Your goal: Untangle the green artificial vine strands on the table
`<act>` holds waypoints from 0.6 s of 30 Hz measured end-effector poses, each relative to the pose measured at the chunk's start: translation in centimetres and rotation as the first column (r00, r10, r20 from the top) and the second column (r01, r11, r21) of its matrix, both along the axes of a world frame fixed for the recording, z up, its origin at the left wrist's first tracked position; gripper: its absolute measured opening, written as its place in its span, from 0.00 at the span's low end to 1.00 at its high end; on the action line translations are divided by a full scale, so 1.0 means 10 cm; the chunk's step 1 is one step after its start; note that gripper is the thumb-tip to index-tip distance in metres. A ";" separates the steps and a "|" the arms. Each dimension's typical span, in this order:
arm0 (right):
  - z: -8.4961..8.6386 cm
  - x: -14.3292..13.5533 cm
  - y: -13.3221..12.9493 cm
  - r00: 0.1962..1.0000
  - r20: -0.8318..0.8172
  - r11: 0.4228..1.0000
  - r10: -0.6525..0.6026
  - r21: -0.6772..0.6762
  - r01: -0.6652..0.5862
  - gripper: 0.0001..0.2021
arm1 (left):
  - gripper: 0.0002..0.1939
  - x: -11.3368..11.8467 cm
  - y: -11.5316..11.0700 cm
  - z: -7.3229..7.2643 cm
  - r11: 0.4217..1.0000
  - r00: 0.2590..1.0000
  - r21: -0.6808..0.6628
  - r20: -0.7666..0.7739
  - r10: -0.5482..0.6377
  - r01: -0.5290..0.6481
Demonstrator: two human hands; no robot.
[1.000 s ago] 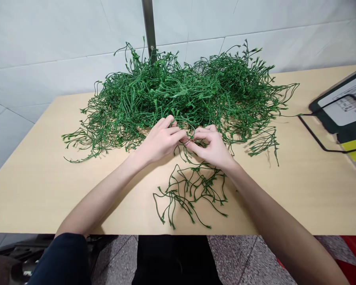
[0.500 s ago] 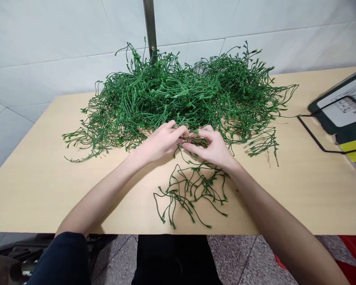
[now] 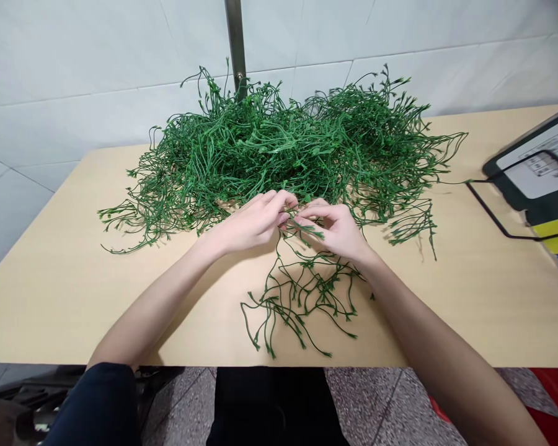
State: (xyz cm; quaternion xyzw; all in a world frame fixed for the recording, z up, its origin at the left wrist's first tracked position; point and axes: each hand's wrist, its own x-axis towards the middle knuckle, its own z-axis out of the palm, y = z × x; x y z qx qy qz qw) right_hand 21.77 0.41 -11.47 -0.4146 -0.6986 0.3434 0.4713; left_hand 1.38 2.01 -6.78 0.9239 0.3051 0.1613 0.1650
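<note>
At clock centre, green sprig [image 3: 310, 230], likely light, pliant and best taken by its bare stem, sits pinched in the grip of left hand [image 3: 256, 220] and right hand [image 3: 337, 230], with loose sprigs [image 3: 324, 286] at six, tangled heap [image 3: 279, 145] at twelve, and labelled dark object [image 3: 542, 179], any contents unseen, at three.

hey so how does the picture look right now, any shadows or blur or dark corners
Head view: soft shadow beside the bare left forearm on the pale wood-toned tabletop; head view: print on the white rectangular label too soft to read; head view: upper right corner darkened over white wall tiles; head view: thin green strands near the front edge fairly crisp.
</note>
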 end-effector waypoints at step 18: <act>0.05 0.01 -0.05 0.993 -0.054 0.987 0.109 -0.110 -0.114 0.12 | 0.02 0.02 0.00 0.05 0.979 0.998 -0.204 0.058 0.003 0.009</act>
